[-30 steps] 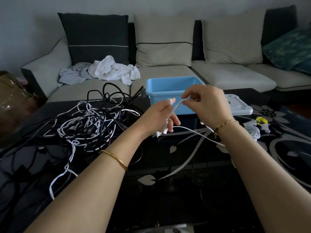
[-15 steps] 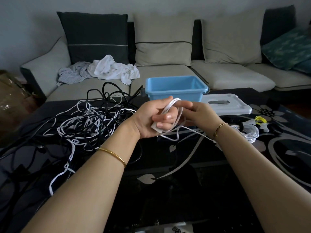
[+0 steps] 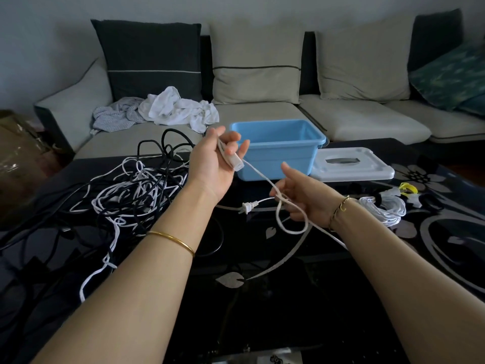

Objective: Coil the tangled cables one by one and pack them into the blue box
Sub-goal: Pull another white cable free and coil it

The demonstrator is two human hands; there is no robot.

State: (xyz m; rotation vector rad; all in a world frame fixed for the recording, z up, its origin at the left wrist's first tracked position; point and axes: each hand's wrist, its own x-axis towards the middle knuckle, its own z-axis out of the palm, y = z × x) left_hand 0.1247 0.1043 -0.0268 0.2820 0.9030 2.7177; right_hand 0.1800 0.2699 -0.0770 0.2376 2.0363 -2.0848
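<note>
**A:** What are the hands doing?

**B:** The left hand (image 3: 215,166) is raised with its palm turned towards the camera. Its fingers are curled round the block-shaped end of a white cable (image 3: 258,175). The right hand (image 3: 304,200) sits lower and to the right, fingers closed on the same cable, thumb sticking up.

**A:** And the stretch between them?

**B:** It runs fairly straight on a diagonal, from the left hand down to the right. A slack loop hangs below the right hand, and the two-pin plug (image 3: 246,206) points leftwards, low over the counter (image 3: 288,298).

**A:** Which way would the next wrap go?

**B:** I'd judge the right hand carries slack up that diagonal to the left, which serves as the spool. The right is nearer the loose length.

**A:** Where's the box?

**B:** The blue box (image 3: 278,164) stands just behind both hands, open. Its white lid (image 3: 351,169) lies beside it on the right.

**A:** The other cables?

**B:** The tangle of black and white cables (image 3: 136,195) lies left of the left forearm. A coiled white bundle (image 3: 385,210) lies on the counter beyond the right wrist, not in the box.
</note>
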